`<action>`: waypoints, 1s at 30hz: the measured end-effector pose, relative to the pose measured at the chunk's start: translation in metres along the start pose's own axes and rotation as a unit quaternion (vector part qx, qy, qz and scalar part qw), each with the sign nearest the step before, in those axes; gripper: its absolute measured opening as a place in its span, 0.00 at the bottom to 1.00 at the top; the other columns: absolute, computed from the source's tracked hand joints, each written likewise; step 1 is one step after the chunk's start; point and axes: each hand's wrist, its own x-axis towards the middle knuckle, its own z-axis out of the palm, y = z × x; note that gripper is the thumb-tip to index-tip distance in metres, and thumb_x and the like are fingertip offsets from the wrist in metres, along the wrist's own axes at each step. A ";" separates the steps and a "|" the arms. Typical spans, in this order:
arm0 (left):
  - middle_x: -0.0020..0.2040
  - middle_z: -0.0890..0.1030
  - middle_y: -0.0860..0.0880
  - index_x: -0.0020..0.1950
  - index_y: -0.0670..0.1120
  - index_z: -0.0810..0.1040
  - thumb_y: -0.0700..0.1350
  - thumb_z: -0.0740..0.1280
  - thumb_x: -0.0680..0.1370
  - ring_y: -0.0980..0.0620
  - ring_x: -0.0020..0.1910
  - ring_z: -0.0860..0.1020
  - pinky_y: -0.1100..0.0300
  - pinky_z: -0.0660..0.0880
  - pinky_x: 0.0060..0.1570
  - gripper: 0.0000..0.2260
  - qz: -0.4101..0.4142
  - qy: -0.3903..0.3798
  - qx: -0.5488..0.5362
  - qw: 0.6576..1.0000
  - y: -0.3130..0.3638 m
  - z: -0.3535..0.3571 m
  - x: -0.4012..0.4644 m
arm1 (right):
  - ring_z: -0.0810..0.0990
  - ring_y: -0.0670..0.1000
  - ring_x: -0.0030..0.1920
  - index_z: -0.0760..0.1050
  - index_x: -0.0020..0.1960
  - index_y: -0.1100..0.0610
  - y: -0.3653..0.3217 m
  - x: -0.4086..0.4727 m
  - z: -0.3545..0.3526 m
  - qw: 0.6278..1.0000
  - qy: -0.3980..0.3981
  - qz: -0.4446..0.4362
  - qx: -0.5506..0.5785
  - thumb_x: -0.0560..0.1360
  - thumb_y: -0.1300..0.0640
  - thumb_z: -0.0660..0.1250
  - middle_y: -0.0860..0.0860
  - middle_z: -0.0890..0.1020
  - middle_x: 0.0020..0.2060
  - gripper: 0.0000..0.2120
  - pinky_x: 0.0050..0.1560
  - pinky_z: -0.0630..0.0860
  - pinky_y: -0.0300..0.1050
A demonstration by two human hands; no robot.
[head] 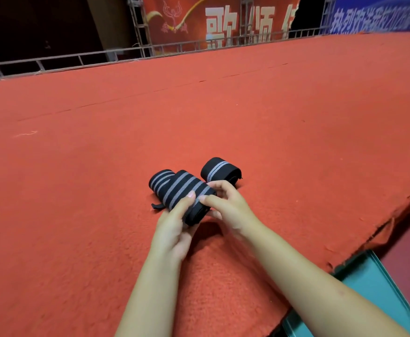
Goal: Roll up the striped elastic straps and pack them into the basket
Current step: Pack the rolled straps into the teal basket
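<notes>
Two bare forearms come up from the bottom of the frame, and at the lower right edge we see a teal basket (379, 285) sitting just off the torn edge of the red carpet (77, 190). Just below the centre of the frame our left hand (174, 229) cups the near end of a rolled strap (187, 190), black with grey stripes, with the thumb pressed on top of it and the fingers curled underneath. Our right hand (226, 203) meets it from the right, thumb laid on the same roll beside the left thumb and fingers curled round its right side, so both hands grip this one strap. A short black tab of it sticks out on the carpet at its left. Touching the roll's far left end lies a second roll (159, 182), partly hidden behind it. Just up and to the right of our hands, a third roll (219, 170) rests alone on the carpet. Along the top of the frame run a metal truss (136, 49) and a red banner (199, 20) with pale lettering.
</notes>
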 end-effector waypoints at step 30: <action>0.54 0.84 0.42 0.65 0.39 0.75 0.38 0.71 0.73 0.49 0.45 0.83 0.57 0.78 0.46 0.20 0.061 0.080 0.037 0.994 0.011 -0.028 -0.042 | 0.80 0.54 0.43 0.75 0.55 0.61 -0.018 0.048 -0.030 0.986 0.070 0.085 -0.124 0.72 0.56 0.71 0.58 0.81 0.48 0.14 0.43 0.79 0.49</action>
